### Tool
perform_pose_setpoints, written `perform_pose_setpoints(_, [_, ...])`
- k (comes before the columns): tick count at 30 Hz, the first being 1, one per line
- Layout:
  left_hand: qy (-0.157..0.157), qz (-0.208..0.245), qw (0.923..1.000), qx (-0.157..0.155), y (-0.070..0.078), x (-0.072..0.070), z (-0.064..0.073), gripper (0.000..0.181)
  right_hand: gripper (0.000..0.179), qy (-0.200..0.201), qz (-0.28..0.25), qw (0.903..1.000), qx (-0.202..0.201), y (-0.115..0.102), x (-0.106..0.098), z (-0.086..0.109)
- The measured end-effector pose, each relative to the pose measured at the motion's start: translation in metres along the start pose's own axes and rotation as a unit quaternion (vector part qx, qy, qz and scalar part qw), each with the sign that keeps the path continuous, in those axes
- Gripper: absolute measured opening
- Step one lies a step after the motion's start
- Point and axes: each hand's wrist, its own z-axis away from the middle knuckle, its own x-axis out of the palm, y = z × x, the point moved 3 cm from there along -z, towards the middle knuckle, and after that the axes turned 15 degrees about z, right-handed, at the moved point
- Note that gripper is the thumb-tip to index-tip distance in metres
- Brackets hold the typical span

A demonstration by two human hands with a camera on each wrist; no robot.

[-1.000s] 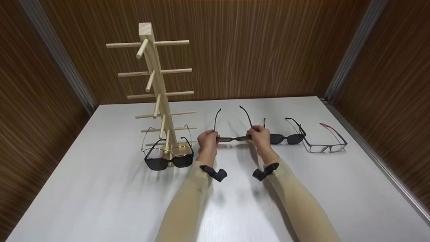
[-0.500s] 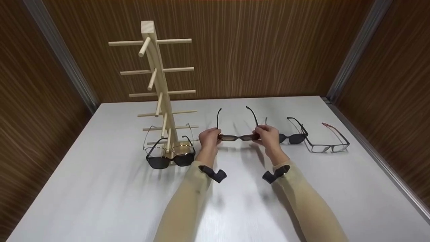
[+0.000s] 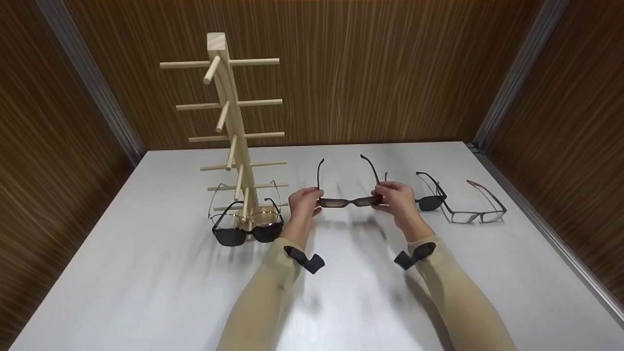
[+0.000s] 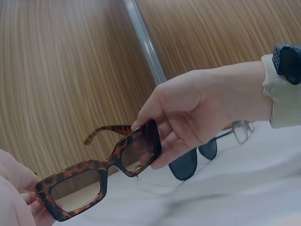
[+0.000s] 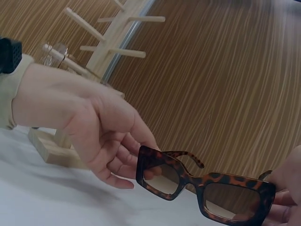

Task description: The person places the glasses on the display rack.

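Both hands hold a pair of tortoiseshell sunglasses (image 3: 349, 202) just above the white table, one at each end of the frame. My left hand (image 3: 303, 202) pinches the left corner by the hinge, and my right hand (image 3: 399, 199) pinches the right one. The temples are unfolded and point away from me. In the left wrist view, the rectangular rims and brown tinted lenses of the sunglasses (image 4: 109, 163) show from the front. Behind my right hand lies a second pair of sunglasses, black (image 3: 430, 203), partly hidden by that hand.
A wooden eyewear stand (image 3: 235, 119) with several pegs rises to the left. At its foot are black sunglasses (image 3: 267, 233) and thin wire-rimmed glasses (image 3: 265, 224). Grey-framed clear glasses (image 3: 480, 213) lie at the right. Wood-grain panels (image 3: 351, 73) enclose the table.
My right hand has moved right and the tortoiseshell sunglasses have shifted slightly right with it, covering more of the black pair. My left hand has barely moved.
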Motion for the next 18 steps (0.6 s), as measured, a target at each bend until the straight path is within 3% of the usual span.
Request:
perform_pose_setpoints(6, [-0.018, 0.034, 0.999, -0.022, 0.002, -0.001, 0.005, 0.027, 0.041, -0.03, -0.019, 0.9993, 0.013, 0.0, -0.007, 0.003])
perform_pose_setpoints(18, [-0.044, 0.019, 0.9986, -0.023, 0.009, -0.005, 0.013, 0.024, 0.033, -0.072, -0.044, 0.9964, -0.001, -0.005, -0.01, 0.012])
